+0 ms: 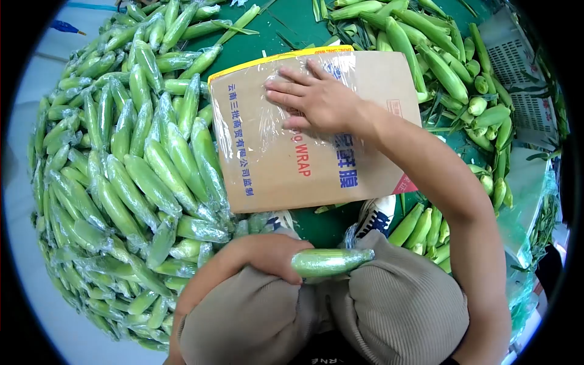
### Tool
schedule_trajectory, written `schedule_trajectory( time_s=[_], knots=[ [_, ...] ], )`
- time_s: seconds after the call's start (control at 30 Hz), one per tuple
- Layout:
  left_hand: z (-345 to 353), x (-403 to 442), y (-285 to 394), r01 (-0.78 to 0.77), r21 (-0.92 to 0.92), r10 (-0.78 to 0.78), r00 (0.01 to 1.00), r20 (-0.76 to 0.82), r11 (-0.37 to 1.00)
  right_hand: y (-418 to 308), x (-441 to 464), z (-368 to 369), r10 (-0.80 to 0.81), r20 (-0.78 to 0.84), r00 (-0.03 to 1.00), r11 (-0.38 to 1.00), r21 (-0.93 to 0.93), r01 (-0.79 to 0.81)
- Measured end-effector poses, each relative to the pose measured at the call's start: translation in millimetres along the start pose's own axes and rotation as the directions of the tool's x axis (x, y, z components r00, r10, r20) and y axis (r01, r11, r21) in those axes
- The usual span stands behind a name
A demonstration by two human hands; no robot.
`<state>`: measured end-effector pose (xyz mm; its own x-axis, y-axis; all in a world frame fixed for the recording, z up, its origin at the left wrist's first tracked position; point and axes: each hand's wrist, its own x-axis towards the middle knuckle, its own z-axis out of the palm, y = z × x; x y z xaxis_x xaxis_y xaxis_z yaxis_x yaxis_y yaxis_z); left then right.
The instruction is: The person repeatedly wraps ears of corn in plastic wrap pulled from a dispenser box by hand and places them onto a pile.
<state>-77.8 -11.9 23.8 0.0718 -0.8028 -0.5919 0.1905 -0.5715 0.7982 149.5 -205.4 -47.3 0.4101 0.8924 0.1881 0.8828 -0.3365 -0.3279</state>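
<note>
In the head view my left hand [278, 255] is wrapped round one end of a corn cob [331, 262] in clear film, held level above my lap. My right hand [316, 100] lies spread, palm down, on a sheet of clear film [255, 115] that covers part of a brown cardboard piece [377, 152] with printed lettering. Along the cardboard's far edge runs a yellow strip [280, 56]. Between the cardboard and my lap both shoes show in part.
A large heap of film-wrapped corn [128, 176] fills the left side. Unwrapped corn [438, 67] is piled at the upper right, beside a light plastic crate [526, 91]. More unwrapped cobs [420, 228] lie by my right knee on the green floor [274, 30].
</note>
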Motion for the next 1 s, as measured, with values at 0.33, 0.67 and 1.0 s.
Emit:
schedule_trajectory(
  time_s=[0.33,0.67,1.0],
  knots=[
    [18,-82,-3,-0.345,0.034,0.091,0.152,-0.984,0.938,-166,-89,-12,0.137,0.626,0.768,0.009,0.774,-0.633],
    [24,-72,-20,-0.373,-0.176,-0.133,0.137,-0.982,0.911,-149,-31,-38,-0.017,0.054,0.998,0.762,0.647,-0.022],
    [42,-116,26,0.59,0.104,-0.495,0.75,-0.439,0.801,31,-381,-67,0.872,-0.478,0.104,0.21,0.174,-0.962]
  ],
)
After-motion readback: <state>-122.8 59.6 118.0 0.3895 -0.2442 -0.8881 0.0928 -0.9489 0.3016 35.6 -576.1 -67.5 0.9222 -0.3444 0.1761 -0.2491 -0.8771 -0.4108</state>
